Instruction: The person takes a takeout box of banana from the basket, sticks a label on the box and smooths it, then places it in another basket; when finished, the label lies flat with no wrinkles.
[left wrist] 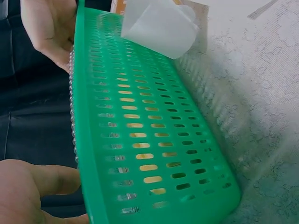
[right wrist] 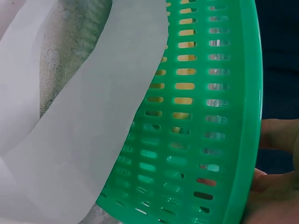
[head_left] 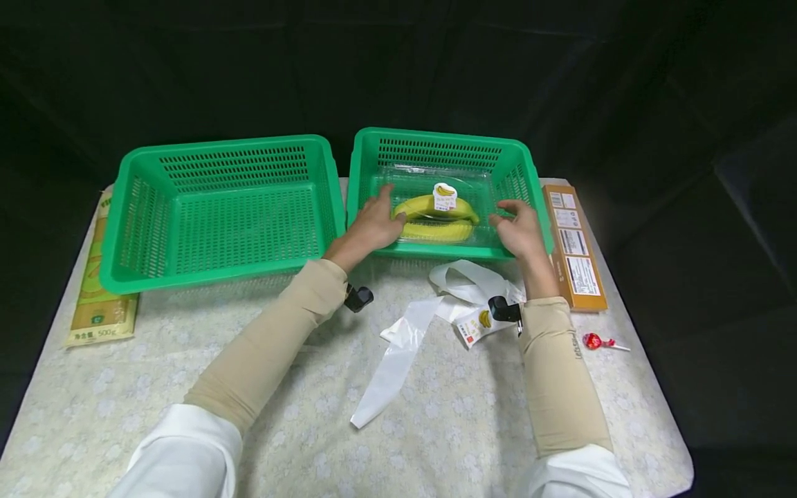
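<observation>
A clear plastic box (head_left: 486, 187) with bananas (head_left: 434, 232) inside and a white banana label (head_left: 445, 197) on top lies in the right green basket (head_left: 367, 149). My left hand (head_left: 376, 223) is at the box's left end, its fingers spread over the basket's near left corner. Near the other end is my right hand (head_left: 520, 232), thumb and fingers parted, with nothing gripped between them. In the left wrist view, the left hand (left wrist: 32, 191) shows beside the basket rim. The right wrist view has the right hand (right wrist: 275, 182) partly hidden by the basket's wall.
Another green basket (head_left: 249, 277) stands on the left, beside a yellow 500g package (head_left: 102, 315). White label strip (head_left: 398, 360) lies loosely on the patterned tablecloth in front. An orange-brown box (head_left: 574, 249) and a red lollipop (head_left: 592, 341) are on the right.
</observation>
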Demonstrator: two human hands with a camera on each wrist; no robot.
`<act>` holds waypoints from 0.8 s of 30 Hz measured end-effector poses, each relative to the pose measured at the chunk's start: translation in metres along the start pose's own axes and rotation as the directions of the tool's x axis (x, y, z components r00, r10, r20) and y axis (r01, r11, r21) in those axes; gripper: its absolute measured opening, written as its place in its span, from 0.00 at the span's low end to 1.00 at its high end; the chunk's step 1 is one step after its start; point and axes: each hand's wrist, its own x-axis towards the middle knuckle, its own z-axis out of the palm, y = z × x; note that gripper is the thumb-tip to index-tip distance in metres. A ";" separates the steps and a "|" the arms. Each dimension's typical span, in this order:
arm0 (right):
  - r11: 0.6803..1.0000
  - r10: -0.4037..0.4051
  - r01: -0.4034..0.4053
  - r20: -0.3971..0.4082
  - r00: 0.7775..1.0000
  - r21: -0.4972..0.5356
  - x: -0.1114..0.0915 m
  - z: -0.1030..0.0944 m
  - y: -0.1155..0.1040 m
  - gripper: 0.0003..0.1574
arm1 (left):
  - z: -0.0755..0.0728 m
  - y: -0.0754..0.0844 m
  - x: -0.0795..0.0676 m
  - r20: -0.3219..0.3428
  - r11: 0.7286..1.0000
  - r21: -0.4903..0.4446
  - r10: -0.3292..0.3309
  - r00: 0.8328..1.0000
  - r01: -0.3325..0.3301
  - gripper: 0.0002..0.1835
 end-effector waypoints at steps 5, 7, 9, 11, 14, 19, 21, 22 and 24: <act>0.997 -0.004 0.007 0.038 0.999 -0.072 0.000 0.000 -0.001 0.36 | 0.004 0.000 0.001 0.007 1.000 0.016 -0.017 1.000 0.017 0.37; 0.994 -0.007 0.012 0.041 0.999 -0.104 0.000 0.000 -0.001 0.37 | 0.006 0.001 0.001 0.009 0.999 0.039 -0.015 1.000 0.015 0.36; 0.990 -0.009 0.016 0.045 0.999 -0.140 0.000 0.001 -0.002 0.38 | 0.008 0.002 0.001 0.010 0.997 0.073 -0.008 1.000 0.007 0.36; 0.985 -0.009 0.018 0.055 0.998 -0.170 0.000 0.001 -0.003 0.39 | 0.009 0.002 0.002 0.006 0.994 0.105 -0.001 1.000 0.001 0.36; 0.981 -0.007 0.021 0.070 0.998 -0.194 -0.001 0.002 -0.004 0.40 | 0.011 0.003 0.002 0.000 0.991 0.132 -0.001 1.000 0.001 0.36; 0.981 0.010 0.008 0.087 0.996 -0.196 -0.002 0.002 -0.006 0.40 | 0.012 0.002 0.002 -0.003 0.991 0.136 -0.005 1.000 0.005 0.36; 0.981 0.006 0.011 0.086 0.996 -0.192 -0.002 0.003 -0.006 0.40 | 0.012 0.002 0.002 -0.006 0.991 0.135 -0.006 1.000 0.006 0.36; 0.982 0.003 0.014 0.085 0.996 -0.190 -0.002 0.003 -0.006 0.40 | 0.011 0.002 0.002 -0.006 0.991 0.134 -0.007 1.000 0.008 0.36; 0.982 -0.003 0.018 0.081 0.997 -0.189 -0.002 0.003 -0.005 0.40 | 0.011 0.002 0.002 -0.006 0.990 0.137 -0.009 1.000 0.010 0.36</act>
